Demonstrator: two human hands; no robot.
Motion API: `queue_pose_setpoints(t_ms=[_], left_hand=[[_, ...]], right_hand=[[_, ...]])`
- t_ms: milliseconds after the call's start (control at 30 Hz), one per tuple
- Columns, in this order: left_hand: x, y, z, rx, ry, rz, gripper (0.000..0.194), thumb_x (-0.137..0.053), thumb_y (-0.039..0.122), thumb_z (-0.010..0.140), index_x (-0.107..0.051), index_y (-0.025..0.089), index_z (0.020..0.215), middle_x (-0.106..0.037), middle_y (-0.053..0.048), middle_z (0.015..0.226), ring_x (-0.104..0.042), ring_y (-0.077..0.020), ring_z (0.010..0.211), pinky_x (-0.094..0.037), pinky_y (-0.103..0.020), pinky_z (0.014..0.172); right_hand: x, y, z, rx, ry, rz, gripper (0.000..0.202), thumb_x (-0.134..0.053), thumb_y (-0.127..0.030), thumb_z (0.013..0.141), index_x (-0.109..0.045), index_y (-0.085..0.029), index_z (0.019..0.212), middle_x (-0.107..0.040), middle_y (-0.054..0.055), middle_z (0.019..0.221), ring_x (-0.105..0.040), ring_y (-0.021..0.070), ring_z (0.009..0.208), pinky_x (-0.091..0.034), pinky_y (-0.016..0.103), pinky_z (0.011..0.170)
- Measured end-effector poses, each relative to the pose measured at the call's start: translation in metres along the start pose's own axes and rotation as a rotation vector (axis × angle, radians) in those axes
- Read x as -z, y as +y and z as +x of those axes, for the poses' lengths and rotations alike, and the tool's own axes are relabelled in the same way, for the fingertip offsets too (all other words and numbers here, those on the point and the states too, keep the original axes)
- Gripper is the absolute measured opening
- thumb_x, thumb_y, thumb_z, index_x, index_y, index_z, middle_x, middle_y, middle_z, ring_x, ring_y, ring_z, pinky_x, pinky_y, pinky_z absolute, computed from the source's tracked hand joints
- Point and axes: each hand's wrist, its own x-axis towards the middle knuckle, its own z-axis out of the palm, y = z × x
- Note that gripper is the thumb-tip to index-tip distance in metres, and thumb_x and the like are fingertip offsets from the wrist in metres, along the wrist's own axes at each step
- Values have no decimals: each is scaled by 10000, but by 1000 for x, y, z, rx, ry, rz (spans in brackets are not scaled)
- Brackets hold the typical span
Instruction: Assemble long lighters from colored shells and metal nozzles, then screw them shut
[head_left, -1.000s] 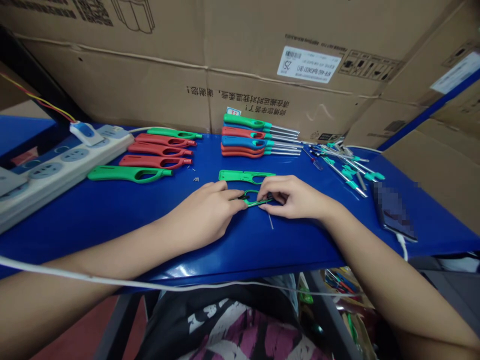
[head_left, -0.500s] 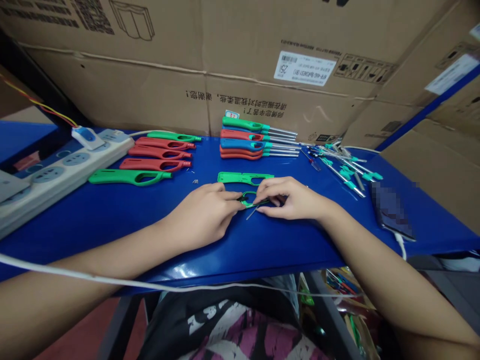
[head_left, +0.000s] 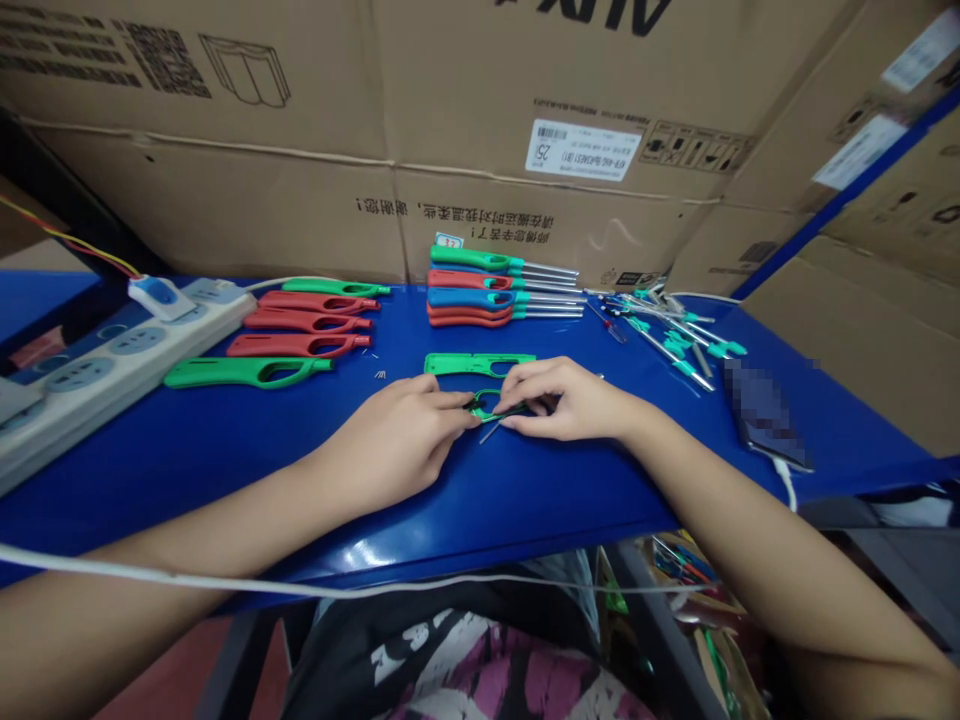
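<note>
A green lighter shell half [head_left: 487, 404] is held low over the blue tabletop, mostly covered by my fingers. My left hand [head_left: 405, 430] is closed on its left side, with a small black part by the fingertips. My right hand [head_left: 559, 400] pinches a thin grey metal rod [head_left: 490, 432] at the shell's right side; the rod's lower end sticks out toward me. Just behind the hands lies a second green shell half [head_left: 472, 364], inner side up.
Red and green lighter handles [head_left: 300, 346] lie at left beside a white power strip [head_left: 135, 350]. Lighters with metal tubes [head_left: 502, 298] are stacked at the back. Loose tube assemblies [head_left: 675, 335] and a phone [head_left: 761, 415] lie at right. Tiny metal pins [head_left: 380, 375] sit near my left hand. A white cable [head_left: 300, 590] crosses in front.
The camera view has tilted and shifted slightly, so everything on the table appears a little further left. Both hands keep nearly the same grip and position at the green shell half.
</note>
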Motion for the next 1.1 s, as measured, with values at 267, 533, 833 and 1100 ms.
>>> queue_pose_setpoints(t_ms=[267,533,833,1100], left_hand=[[-3,-3,0,-9,3,-14,355,-489,158,942,-754,248,1160,-726,-40,1242,-634,-286,931,-551,-454,831],[-3,-10,1,-24,2,-50,358,-482,154,951,-762,265,1146,-704,-21,1288,-652,-279,975,-564,-449,850],[-4,-12,2,-40,-16,-44,368,-452,163,968,-753,263,1154,-696,-10,1303,-632,-282,939,-571,-454,790],[-3,-11,2,-49,-2,-70,362,-426,181,976,-740,239,1145,-718,-38,1262,-626,-247,869,-562,-390,730]], right_hand=[[-2,-2,1,-2,-6,-9,161,-668,-251,887,-776,-159,963,-694,51,902,-548,92,646,-470,240,609],[31,22,-6,-233,352,-486,236,-595,-311,926,-748,-208,1073,-715,88,1048,-644,224,963,-515,371,881],[105,64,-62,-1477,490,-778,347,-642,-210,826,-713,-172,1163,-639,199,1272,-579,380,1206,-449,538,998],[114,71,-72,-1675,487,-634,356,-702,-157,761,-720,-180,1116,-670,189,1259,-639,340,1172,-512,490,955]])
